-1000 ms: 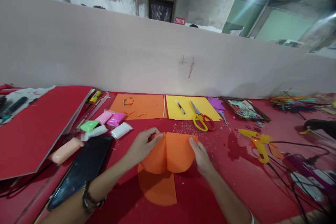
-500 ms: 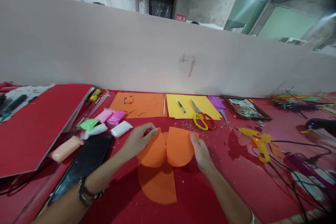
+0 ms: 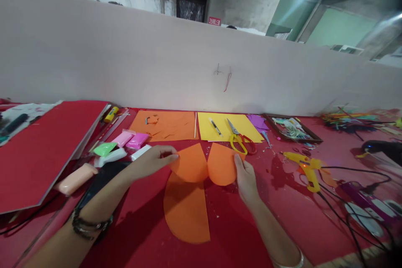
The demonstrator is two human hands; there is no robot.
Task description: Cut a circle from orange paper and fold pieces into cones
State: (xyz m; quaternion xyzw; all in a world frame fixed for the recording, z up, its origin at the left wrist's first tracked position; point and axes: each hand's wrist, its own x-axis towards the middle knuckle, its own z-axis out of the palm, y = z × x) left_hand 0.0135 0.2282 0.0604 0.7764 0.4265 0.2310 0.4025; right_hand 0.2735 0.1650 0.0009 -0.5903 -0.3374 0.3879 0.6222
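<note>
An orange paper piece with two rounded lobes and a notch between them is held up above the red table. Its left corner is pinched between the thumb and fingers of my left hand. My right hand grips the right edge, thumb on the near face. Below it, a larger half-round orange paper lies flat on the table, its top partly covered by the held piece. Scissors with yellow and red handles lie just beyond my right hand.
Behind are an orange sheet, a yellow sheet and a tray of scraps. A yellow glue gun with cables lies right. Clay packs, a black phone-like slab and a red board are left.
Both hands have moved apart and the held orange piece has risen, its lobes spread wider. More of the flat half-round paper shows. My left forearm has shifted left over the black slab.
</note>
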